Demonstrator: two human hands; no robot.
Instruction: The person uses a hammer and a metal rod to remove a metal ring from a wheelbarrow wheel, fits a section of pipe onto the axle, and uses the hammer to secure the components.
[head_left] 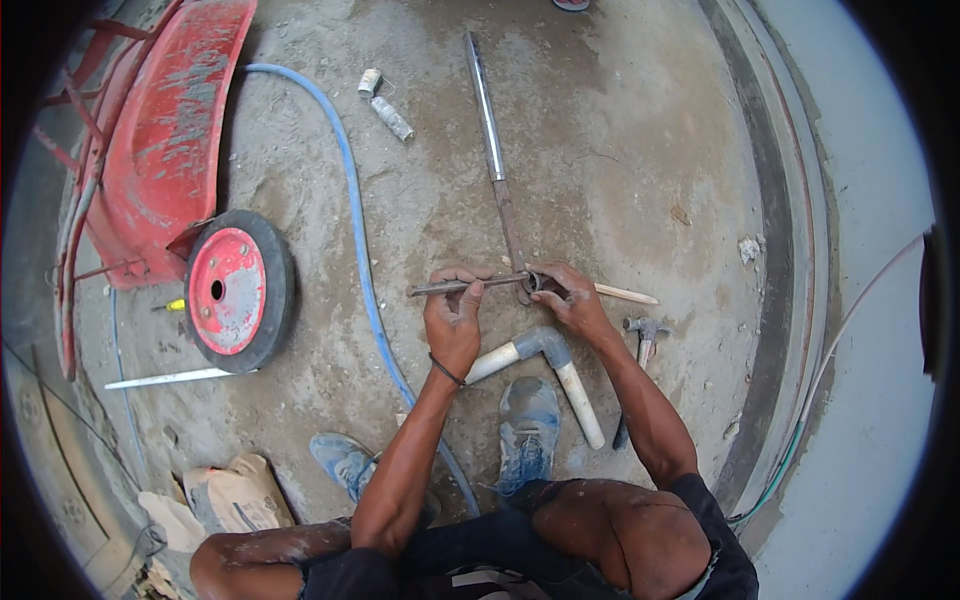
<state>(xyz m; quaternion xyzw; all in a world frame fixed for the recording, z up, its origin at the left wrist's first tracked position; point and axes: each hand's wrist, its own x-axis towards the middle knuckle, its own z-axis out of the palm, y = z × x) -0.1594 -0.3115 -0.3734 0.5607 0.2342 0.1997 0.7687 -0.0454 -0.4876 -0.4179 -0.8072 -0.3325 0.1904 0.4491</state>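
My left hand (457,315) is closed around a thin dark metal rod (430,289), held level with its right end reaching the ring. Between the fingertips of my right hand (575,302) is a small dark metal ring (533,283); whether the rod enters it or only touches it I cannot tell. Beyond both hands a long metal bar (487,110), shiny at its far part and rusty at its near part, lies on the ground. A pointed wooden stick (630,294) pokes out past my right hand. Below the hands lies a white pipe with a grey elbow (545,343).
A hammer (643,345) lies by my right forearm. At the left, a red wheelbarrow (165,140) rests tipped beside a wheel (235,290) with a black tyre. A blue hose (355,190) crosses the floor. Two whitish cylinders (391,118) lie further off; a paper bag (237,495) sits lower left.
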